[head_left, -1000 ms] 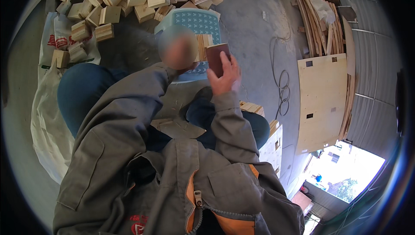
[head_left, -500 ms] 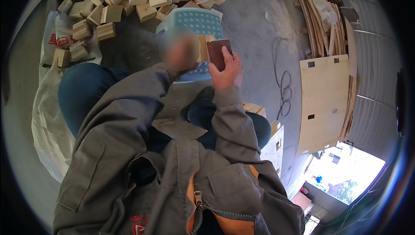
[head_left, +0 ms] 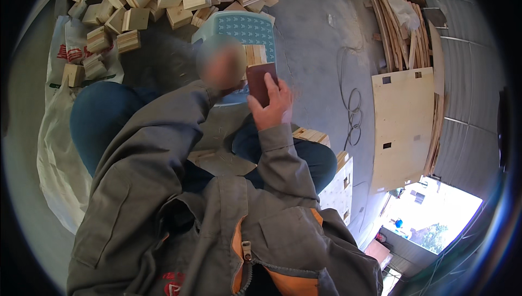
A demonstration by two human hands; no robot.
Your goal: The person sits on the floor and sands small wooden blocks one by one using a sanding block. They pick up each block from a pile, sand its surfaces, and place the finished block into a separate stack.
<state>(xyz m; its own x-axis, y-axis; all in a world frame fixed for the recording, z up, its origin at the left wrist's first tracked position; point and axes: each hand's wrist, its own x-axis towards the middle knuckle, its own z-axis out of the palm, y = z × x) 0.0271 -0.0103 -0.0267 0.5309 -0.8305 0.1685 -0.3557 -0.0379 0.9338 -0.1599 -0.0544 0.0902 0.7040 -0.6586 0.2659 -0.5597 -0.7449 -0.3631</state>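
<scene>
Right hand [head_left: 273, 106] grasps a dark red-brown block [head_left: 261, 81], long axis upright, fingers wrapped around its lower end. Left hand [head_left: 220, 67] is blurred; its grip cannot be told. It sits just left of the block, over the teal stool [head_left: 244, 26].

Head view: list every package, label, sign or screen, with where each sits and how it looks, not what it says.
White sack: lies on the floor at the person's left, crumpled plastic weave, white with red and green print.
Jacket badge: low on the grey jacket front, small and red.
No signs or screens in view.
</scene>
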